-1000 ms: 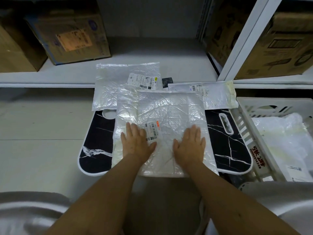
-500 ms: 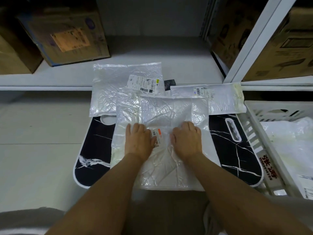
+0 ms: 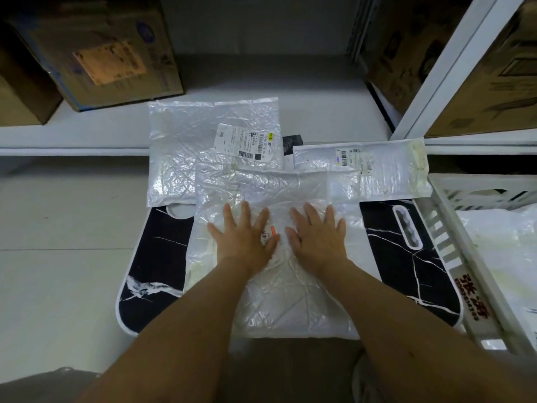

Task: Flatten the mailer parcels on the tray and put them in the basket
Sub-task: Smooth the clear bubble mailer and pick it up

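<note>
Now left hand (image 3: 242,238) and right hand (image 3: 318,238) flat, fingers spread, pressing front mailer (image 3: 276,301) on tray (image 3: 406,271)

the pale tiled floor (image 3: 64,257) carries a black marble-patterned tray (image 3: 157,257) with a white rim at the middle of the view. directly at 3 o'clock of the tray, touching or just beside its edge, a white slatted basket (image 3: 453,257) also stands on the floor. at 12 o'clock a low white shelf (image 3: 261,82) runs across; a brown cardboard box (image 3: 96,48) sits on it at 10 o'clock, with a second box (image 3: 17,97) beside it at the frame's edge, and more cardboard boxes (image 3: 488,77) at 2 o'clock.
</note>
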`<action>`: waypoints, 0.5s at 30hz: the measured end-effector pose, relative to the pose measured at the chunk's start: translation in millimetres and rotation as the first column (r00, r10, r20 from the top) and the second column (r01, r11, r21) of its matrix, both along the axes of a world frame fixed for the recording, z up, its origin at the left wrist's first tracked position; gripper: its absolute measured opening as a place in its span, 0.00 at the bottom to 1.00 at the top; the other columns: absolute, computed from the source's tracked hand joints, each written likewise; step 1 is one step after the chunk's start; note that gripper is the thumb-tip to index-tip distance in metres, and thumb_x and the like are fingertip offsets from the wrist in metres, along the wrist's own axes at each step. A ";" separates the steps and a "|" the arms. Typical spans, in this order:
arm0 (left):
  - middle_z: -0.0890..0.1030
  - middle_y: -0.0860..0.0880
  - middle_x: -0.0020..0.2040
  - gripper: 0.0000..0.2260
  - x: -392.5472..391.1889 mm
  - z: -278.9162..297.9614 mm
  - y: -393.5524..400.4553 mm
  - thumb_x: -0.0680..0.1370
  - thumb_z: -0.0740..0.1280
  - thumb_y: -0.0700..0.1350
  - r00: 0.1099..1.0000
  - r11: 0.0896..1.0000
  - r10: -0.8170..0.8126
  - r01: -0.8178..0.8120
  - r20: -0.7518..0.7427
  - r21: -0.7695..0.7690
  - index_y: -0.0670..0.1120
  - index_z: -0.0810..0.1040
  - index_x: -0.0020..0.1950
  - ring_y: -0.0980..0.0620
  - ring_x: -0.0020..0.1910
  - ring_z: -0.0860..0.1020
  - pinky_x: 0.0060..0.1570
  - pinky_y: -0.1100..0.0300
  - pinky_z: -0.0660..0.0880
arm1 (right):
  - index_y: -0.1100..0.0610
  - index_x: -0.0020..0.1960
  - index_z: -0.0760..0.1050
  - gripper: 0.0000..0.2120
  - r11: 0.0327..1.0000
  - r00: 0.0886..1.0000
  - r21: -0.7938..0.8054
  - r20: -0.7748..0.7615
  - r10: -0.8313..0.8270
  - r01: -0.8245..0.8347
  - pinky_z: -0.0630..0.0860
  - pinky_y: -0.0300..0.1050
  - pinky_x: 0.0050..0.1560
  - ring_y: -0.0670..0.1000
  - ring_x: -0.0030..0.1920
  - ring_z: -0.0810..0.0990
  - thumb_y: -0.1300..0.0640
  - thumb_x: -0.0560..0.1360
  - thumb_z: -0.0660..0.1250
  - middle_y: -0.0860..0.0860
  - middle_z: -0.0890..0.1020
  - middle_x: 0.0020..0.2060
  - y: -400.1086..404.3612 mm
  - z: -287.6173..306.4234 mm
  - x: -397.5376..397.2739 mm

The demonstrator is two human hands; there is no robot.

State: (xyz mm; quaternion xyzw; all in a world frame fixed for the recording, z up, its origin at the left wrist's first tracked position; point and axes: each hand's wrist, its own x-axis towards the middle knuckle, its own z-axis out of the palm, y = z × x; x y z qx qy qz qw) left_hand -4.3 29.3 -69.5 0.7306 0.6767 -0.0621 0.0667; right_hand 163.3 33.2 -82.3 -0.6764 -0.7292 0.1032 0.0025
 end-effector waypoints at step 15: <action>0.71 0.48 0.66 0.30 9.7 6.9 23.2 0.79 0.46 0.63 0.999 0.977 0.033 -0.031 -0.008 0.213 0.51 0.49 0.78 0.42 0.65 0.67 0.66 0.39 0.60 | 0.48 0.78 0.49 0.31 0.992 0.975 0.113 0.222 0.025 -0.051 0.60 0.62 0.63 0.60 0.65 0.69 0.36 0.79 0.42 0.53 0.71 0.68 23.9 17.9 -6.8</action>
